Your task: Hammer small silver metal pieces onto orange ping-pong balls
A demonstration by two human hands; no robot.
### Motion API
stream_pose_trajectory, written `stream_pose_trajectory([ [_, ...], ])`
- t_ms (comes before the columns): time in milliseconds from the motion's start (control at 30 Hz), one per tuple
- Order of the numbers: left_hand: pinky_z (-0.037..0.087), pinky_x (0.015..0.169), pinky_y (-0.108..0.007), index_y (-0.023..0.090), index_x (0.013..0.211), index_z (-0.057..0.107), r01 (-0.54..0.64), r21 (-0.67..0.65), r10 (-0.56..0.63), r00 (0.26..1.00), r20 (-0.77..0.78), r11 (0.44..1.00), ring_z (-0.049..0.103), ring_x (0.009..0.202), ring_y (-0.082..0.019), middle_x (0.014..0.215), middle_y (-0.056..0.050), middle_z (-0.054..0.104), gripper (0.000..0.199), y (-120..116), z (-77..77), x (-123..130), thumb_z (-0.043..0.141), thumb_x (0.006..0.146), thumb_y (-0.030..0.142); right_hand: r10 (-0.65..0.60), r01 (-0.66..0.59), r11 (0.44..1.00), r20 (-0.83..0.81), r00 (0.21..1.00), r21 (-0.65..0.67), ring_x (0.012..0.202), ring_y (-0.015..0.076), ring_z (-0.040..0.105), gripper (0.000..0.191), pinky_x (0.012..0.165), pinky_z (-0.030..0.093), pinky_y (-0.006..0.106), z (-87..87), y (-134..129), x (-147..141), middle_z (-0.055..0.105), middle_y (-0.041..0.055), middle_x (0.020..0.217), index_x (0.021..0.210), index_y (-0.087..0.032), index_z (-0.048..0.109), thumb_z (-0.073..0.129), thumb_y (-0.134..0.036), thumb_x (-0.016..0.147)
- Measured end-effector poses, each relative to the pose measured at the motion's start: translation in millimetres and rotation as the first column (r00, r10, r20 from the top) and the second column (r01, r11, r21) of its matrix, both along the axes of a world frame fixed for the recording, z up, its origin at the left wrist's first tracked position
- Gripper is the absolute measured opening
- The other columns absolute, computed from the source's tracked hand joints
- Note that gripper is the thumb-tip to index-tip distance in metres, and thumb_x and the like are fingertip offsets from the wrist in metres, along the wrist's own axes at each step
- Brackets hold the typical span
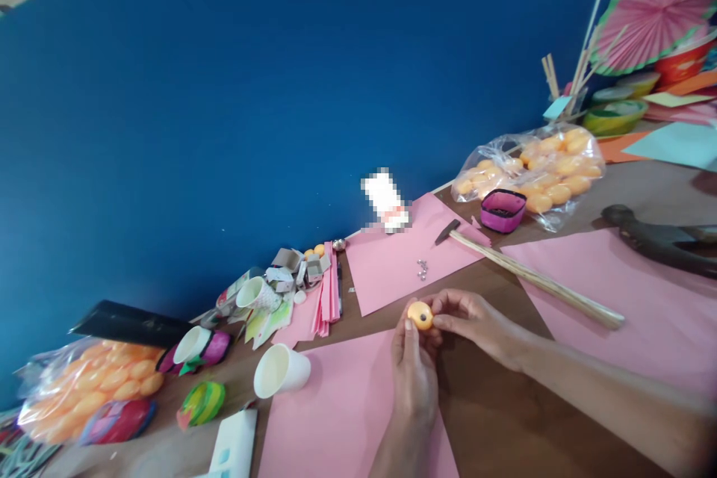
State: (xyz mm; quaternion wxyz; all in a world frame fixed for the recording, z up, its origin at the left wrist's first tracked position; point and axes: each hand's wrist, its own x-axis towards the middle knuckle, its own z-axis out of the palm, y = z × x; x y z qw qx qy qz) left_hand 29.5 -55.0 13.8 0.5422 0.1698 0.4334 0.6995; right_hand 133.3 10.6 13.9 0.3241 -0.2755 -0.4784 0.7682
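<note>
A small orange plastic ball [417, 313] with a dark round spot or hole faces me above the table. My left hand [413, 366] is closed around it from below, thumb on its front. From the right, the fingertips of my right hand [467, 317] pinch the ball's edge; whether they hold anything smaller cannot be seen. Beyond the hands, several tiny metal pieces [422, 269] lie on a pink sheet [381, 269]. A hammer [532, 275] with a wooden handle rests to the right of them.
A white paper cup [281, 370] lies tipped on the near pink sheet [336, 403]. Bags of orange balls stand at left [95, 388] and right [538, 164]. A purple box [503, 210] holds small dark bits. Dark pliers-like tool [655, 239] lies far right. A blue wall [280, 89] rises behind.
</note>
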Motion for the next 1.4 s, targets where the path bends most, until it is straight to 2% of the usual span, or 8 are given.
stream_pose_trajectory([
  [200, 0.042, 0.067, -0.021, 0.016, 0.101, 0.061, 0.063, 0.02, -0.06, 0.992, -0.114, 0.998, 0.054, 0.071, -0.01, 0.09, -0.006, 0.061, 0.032, -1.5, 2.1, -1.0, 0.059, 0.076, 0.034, -0.038, 0.038, 0.994, 0.003, 0.999, 0.101, 0.067, 0.0121, 0.056, 0.023, 0.066, 0.044, 0.028, -4.7, -0.9, -1.5, 0.06, -0.0012, 0.079, 0.074, -0.018, 0.051, 0.067, -0.032, 0.069],
  [467, 0.041, 0.056, -0.019, 0.014, 0.085, 0.06, -0.024, 0.026, 0.027, 0.994, -0.103, 0.999, 0.049, 0.055, -0.007, 0.066, 0.0, 0.056, 0.028, 0.4, -3.8, -1.3, 0.058, 0.074, 0.039, -0.069, 0.045, 0.954, 0.07, 0.995, 0.297, 0.063, 0.0139, 0.057, 0.022, 0.064, 0.046, 0.03, -12.8, -3.2, -4.9, 0.06, -0.0011, 0.068, 0.079, -0.018, 0.053, 0.063, -0.037, 0.072],
  [733, 0.045, 0.056, -0.017, 0.012, 0.085, 0.06, -0.062, 0.013, 0.061, 0.996, 0.064, 0.998, 0.056, 0.059, -0.007, 0.075, -0.005, 0.061, 0.031, -0.5, -5.1, -5.8, 0.062, 0.072, 0.039, -0.259, 0.228, 0.935, 0.086, 0.962, 0.273, 0.065, 0.0125, 0.056, 0.023, 0.058, 0.047, 0.026, 19.4, -1.0, 2.4, 0.055, -0.0013, 0.073, 0.079, -0.018, 0.054, 0.059, -0.038, 0.072],
  [867, 0.043, 0.051, -0.015, 0.011, 0.085, 0.06, -0.06, 0.029, 0.058, 0.997, 0.056, 0.998, 0.054, 0.054, -0.005, 0.072, -0.006, 0.062, 0.033, 0.9, -6.8, -6.6, 0.062, 0.072, 0.041, -0.313, 0.156, 0.84, 0.229, 0.922, 0.52, 0.062, 0.0128, 0.056, 0.018, 0.054, 0.045, 0.024, 28.0, 24.6, 12.3, 0.057, 0.0002, 0.07, 0.082, -0.018, 0.053, 0.048, -0.035, 0.079],
  [967, 0.042, 0.048, -0.015, 0.011, 0.084, 0.06, -0.058, 0.052, 0.055, 0.997, 0.059, 0.997, 0.053, 0.051, -0.005, 0.07, -0.005, 0.062, 0.033, 0.7, -7.4, -6.3, 0.061, 0.073, 0.041, -0.45, -0.066, 0.66, 0.464, 0.763, 0.749, 0.068, 0.015, 0.059, 0.016, 0.06, 0.044, 0.025, 22.9, 52.4, 12.2, 0.062, 0.0046, 0.081, 0.085, -0.017, 0.055, 0.045, -0.028, 0.08],
  [1033, 0.042, 0.049, -0.015, 0.011, 0.083, 0.06, -0.054, 0.051, 0.05, 0.996, 0.069, 0.997, 0.053, 0.052, -0.005, 0.07, -0.005, 0.063, 0.033, 0.0, -7.2, -6.4, 0.062, 0.072, 0.041, -0.509, -0.145, 0.601, 0.517, 0.689, 0.786, 0.076, 0.0178, 0.059, 0.015, 0.067, 0.043, 0.027, 16.2, 68.2, 7.2, 0.064, 0.0077, 0.086, 0.087, -0.016, 0.058, 0.047, -0.02, 0.077],
  [1233, 0.044, 0.05, -0.016, 0.011, 0.084, 0.059, -0.081, 0.004, 0.08, 0.994, 0.075, 0.997, 0.055, 0.054, -0.006, 0.073, -0.007, 0.064, 0.031, -1.3, -9.0, -6.2, 0.063, 0.071, 0.039, -0.55, -0.251, 0.504, 0.532, 0.644, 0.826, 0.081, 0.0196, 0.057, 0.018, 0.071, 0.037, 0.026, -2.9, 87.4, -11.2, 0.064, 0.0094, 0.085, 0.082, -0.014, 0.06, 0.043, -0.013, 0.077],
  [1400, 0.044, 0.051, -0.017, 0.011, 0.086, 0.06, -0.048, 0.022, 0.047, 0.997, 0.063, 0.999, 0.054, 0.055, -0.006, 0.074, -0.007, 0.063, 0.035, -1.2, -10.3, -4.9, 0.06, 0.073, 0.044, -0.577, -0.277, 0.479, 0.537, 0.616, 0.833, 0.077, 0.0172, 0.057, 0.016, 0.065, 0.035, 0.023, -13.1, 90.4, -16.1, 0.062, 0.006, 0.086, 0.08, -0.018, 0.06, 0.045, -0.016, 0.078],
])
